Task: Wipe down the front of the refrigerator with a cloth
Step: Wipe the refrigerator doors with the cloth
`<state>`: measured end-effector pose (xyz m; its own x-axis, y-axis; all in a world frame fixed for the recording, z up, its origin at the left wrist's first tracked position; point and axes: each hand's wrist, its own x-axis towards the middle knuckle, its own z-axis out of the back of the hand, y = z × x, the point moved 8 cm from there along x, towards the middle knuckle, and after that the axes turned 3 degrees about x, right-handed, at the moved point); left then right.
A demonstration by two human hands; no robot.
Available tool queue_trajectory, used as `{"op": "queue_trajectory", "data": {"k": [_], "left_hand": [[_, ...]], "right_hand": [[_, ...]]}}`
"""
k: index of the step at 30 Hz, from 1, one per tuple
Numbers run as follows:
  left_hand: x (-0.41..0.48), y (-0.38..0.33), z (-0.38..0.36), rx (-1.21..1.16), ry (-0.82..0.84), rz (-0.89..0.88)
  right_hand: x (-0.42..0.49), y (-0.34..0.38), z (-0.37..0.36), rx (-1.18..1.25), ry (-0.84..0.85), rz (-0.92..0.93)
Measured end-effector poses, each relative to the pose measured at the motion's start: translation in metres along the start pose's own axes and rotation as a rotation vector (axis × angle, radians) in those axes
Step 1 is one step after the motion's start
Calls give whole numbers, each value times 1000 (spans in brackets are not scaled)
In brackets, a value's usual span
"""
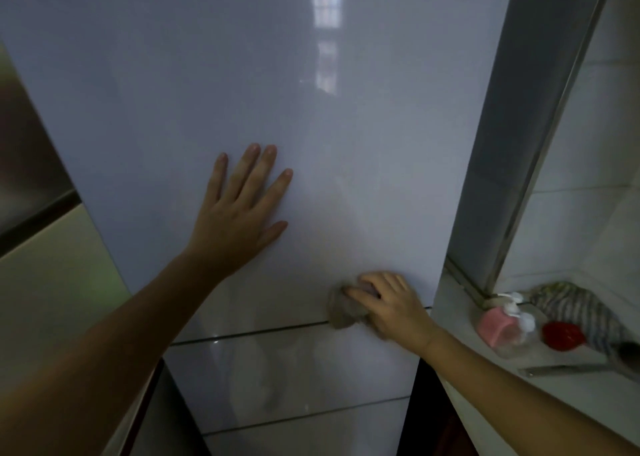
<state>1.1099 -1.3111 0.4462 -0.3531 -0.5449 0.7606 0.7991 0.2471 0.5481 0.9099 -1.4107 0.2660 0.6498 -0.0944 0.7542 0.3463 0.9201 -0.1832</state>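
The refrigerator front is a glossy pale grey-blue door that fills most of the view, with two drawer seams below it. My left hand lies flat on the door, fingers straight and spread. My right hand grips a crumpled grey-beige cloth and presses it against the door's lower right corner, right at the upper seam. The cloth is partly covered by my fingers.
A white tiled ledge runs to the right of the fridge. On it stand a pink pump bottle, a clear pump bottle, a red object and a striped rag. A cream cabinet stands on the left.
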Motion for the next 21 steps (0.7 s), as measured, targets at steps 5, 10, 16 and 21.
{"op": "queue_trajectory", "data": {"k": [5,10,16,21], "left_hand": [[-12,8,2,-41,-13,61],[-38,34,-1,-17,19,135],[-40,36,-4,12,28,109],[-40,36,-2,-7,66,115]], "right_hand": [[73,-32,72,7,-222,-148],[101,-14,68,101,-429,-296],[80,40,-2,104,-293,-251],[81,47,-3,118,-229,-299]]}}
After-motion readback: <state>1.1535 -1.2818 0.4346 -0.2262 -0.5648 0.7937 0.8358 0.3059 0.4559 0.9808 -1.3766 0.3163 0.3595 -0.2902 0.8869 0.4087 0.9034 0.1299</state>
